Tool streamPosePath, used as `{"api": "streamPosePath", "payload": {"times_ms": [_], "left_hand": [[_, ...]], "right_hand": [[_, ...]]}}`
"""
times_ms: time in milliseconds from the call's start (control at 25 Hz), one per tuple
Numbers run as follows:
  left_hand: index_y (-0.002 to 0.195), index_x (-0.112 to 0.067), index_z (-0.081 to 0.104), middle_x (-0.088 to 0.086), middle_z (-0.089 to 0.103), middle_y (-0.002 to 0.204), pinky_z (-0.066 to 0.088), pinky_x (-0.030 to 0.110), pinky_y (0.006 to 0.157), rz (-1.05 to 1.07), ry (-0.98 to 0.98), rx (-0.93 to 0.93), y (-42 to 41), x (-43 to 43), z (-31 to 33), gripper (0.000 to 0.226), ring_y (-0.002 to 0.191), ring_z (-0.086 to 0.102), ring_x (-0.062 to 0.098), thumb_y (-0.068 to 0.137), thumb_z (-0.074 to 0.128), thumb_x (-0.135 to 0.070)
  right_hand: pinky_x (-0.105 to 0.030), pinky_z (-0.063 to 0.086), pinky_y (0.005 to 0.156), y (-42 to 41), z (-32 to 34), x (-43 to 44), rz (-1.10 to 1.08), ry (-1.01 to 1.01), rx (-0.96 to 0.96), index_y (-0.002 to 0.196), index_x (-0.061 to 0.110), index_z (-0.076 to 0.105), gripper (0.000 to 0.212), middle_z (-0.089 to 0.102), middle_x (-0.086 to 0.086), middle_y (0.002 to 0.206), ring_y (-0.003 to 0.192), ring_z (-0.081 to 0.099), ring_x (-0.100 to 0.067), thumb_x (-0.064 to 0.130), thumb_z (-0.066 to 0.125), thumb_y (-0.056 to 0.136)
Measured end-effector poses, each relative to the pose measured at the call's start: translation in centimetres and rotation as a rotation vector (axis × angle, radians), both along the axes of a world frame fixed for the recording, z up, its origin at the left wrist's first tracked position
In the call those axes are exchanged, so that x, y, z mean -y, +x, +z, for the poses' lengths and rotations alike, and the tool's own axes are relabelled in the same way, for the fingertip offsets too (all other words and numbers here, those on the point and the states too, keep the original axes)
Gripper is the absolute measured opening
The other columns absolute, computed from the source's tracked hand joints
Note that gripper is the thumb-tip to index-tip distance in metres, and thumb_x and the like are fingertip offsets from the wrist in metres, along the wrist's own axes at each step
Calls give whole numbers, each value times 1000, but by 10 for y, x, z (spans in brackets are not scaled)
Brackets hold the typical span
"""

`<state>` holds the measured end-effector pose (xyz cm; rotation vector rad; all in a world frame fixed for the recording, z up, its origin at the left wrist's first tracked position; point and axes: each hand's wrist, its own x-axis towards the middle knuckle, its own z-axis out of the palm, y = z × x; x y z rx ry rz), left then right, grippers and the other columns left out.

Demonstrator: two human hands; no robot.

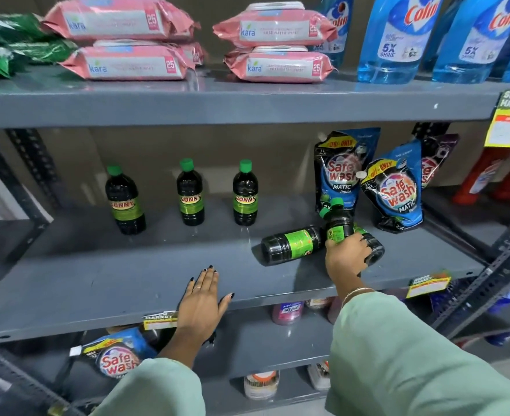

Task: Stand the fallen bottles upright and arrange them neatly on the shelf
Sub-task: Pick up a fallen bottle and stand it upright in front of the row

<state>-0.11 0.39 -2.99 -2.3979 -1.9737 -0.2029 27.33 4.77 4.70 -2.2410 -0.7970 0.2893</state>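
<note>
On the middle shelf of a grey metal rack, three dark bottles with green caps stand upright in a spaced row toward the back: one at the left, one in the middle, one to the right, each with a green "SUNNY" label facing out. Further right, a fallen bottle lies on its side, its base toward the shelf's front edge. Just beside it, the right hand grips another bottle around its lower body, fingers wrapped round the label, with the bottle tilted and its green cap pointing up and to the left. A third fallen bottle lies partly hidden behind that hand. The left hand rests flat on the front of the shelf, palm down, fingers close together with the thumb out to the side, holding nothing. Behind the fallen bottles lean two blue Safewash pouches. On the shelf above sit pink Kara wipe packs in stacks and blue Colin bottles. Both sleeves are pale green.
</note>
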Motion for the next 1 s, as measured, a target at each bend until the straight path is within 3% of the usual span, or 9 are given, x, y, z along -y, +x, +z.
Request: {"api": "streamPosePath", "payload": {"times_ms": [520, 800, 1000], "left_hand": [[144, -9, 9, 5, 10, 155, 8, 33, 113, -11, -8, -5, 0, -2, 2, 68, 140, 8, 17, 93, 18, -53], [143, -7, 15, 7, 15, 154, 13, 34, 113, 74, 5, 26, -22, -2, 9, 63, 140, 12, 18, 95, 22, -48], [142, -6, 17, 7, 17, 153, 15, 33, 112, 177, 21, 48, -76, 8, 18, 61, 139, 14, 18, 96, 24, -46]], "right_hand": [[-54, 43, 91, -18, 18, 10, -4, 249, 40, 129, -1, 38, 61, 48, -24, 127, 123, 39, -39, 16, 68, 78], [-47, 38, 94, -58, 44, -6, 167, 412, 50, 126, -3, 39, 62, 49, -23, 122, 120, 39, -39, 14, 69, 74], [-43, 32, 97, -137, 57, -21, 304, 434, -14, 118, -6, 43, 57, 46, -25, 122, 124, 36, -38, 18, 70, 73]]}}
